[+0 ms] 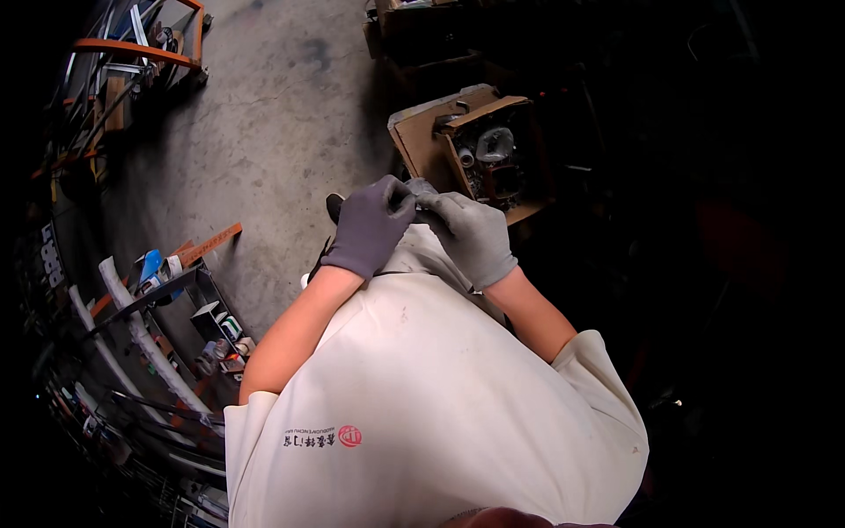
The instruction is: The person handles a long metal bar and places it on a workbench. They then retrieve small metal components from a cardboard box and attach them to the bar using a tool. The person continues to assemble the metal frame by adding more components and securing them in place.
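Observation:
My left hand [371, 225], in a dark grey-purple glove, is closed with its fingers curled in front of my waist. Close beside it, my right hand [473, 236] wears a light grey glove, thumb and fingers pinched together. A small greyish, crumpled-looking piece [422, 187] shows at the fingertips of both hands; its kind is too unclear to name. Just beyond the hands stands an open cardboard box [489, 115]. Inside it lie a clear plastic bag [495, 144], a small pale cylinder [466, 157] and dark small parts.
Concrete floor [255, 114] stretches ahead and to the left. An orange metal rack [141, 51] with long bars stands at the far left. Nearer on the left are white-wrapped long profiles [145, 339] and a shelf frame [167, 295]. Deep shadow covers the right side.

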Available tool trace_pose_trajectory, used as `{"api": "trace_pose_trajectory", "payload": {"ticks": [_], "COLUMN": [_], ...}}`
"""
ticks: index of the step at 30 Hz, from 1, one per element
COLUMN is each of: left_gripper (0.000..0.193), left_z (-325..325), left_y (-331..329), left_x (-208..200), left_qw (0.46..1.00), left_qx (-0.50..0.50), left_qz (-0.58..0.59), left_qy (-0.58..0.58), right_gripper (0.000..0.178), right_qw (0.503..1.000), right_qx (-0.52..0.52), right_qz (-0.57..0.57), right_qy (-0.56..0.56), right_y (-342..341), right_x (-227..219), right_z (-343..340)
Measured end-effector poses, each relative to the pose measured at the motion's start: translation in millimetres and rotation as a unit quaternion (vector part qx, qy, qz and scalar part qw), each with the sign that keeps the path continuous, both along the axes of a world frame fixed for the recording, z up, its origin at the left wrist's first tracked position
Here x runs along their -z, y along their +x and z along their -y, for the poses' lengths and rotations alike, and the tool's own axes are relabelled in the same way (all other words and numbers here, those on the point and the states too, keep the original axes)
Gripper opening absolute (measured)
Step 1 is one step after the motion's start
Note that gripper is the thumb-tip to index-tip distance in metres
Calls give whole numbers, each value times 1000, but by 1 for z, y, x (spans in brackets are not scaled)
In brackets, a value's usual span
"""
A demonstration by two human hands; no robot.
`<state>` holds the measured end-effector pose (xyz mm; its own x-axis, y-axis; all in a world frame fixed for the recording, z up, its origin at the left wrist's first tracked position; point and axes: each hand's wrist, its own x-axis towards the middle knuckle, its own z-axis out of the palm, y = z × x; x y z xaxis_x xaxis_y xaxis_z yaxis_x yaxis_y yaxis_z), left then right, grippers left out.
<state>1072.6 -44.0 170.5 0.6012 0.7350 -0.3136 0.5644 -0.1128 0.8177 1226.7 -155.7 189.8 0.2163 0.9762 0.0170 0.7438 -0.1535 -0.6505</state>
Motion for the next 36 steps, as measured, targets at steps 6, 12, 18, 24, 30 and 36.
{"api": "trace_pose_trajectory", "payload": {"ticks": [6, 12, 18, 24, 30, 36], "left_gripper": [18, 17, 16, 14, 15, 14], "left_z": [-2, 0, 6, 17, 37, 44], "left_y": [-2, -6, 2, 7, 12, 19], "left_x": [2, 12, 19, 25, 23, 20], "left_qw": [1000, 999, 997, 990, 980, 978], "left_qx": [-3, -6, -37, -55, -68, -77], "left_qz": [-13, -13, -59, -119, -172, -181], "left_qy": [6, 50, -45, -60, -78, -74], "right_gripper": [33, 19, 23, 23, 23, 26], "right_qw": [1000, 972, 902, 908, 862, 877], "right_qx": [-1, 211, 363, 255, 237, 203], "right_qz": [8, -70, 2, 13, 75, 53], "right_qy": [20, 77, -235, -332, -442, -432], "right_y": [1, 55, 194, 206, 199, 199], "right_x": [-3, 20, 196, 347, 436, 448], "right_z": [-2, 30, 118, 131, 102, 107]}}
